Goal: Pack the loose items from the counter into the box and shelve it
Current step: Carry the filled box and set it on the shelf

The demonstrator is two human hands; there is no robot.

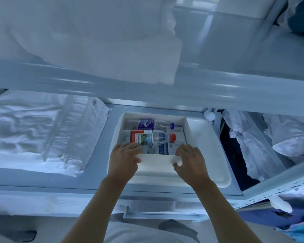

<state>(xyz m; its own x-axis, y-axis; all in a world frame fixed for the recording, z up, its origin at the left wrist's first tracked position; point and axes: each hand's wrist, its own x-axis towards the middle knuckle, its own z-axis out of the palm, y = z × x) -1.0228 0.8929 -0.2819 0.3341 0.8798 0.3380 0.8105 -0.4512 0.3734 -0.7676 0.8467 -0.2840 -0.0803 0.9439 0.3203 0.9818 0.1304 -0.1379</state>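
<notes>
Metal shelving unit (pixel 147 92) across the whole view, pale beams above and below. Folded white linen (pixel 42 135) on the same shelf level, to the left; bagged white bundles (pixel 270 137) in the next bay, to the right.

White box (pixel 156 163) on the middle shelf, open-topped, sitting on or in a shallow white tray (pixel 218 155) that sticks out to its right; whether nested or merely resting, cannot tell. Box partly under the upper beam, near wall towards the shelf's front edge.

Inside the box: red-capped water bottle (pixel 153 137) lying on its side, cap to the right; behind it a purple-labelled bottle (pixel 147 124) with a blue cap, also lying; printed paper sheets (pixel 174 144) flat beneath.

Likely handling: box thin-walled and stiff enough to slide, probably light itself, weight mostly from the bottles, if full. Round bottles apt to roll and shift the load on any tilt, so best kept level. Sensible hold at the near wall, near its two corners, for an even push.

Both forearms reaching forward and up from below, roughly parallel. Left hand (pixel 125 160) at the near-left corner, fingers over the rim into the box, thumb on the outer face: grip pinching the wall. Right hand (pixel 189 160) at the near wall further right, fingers curled over the rim, thumb below: likewise clamped on the wall.
</notes>
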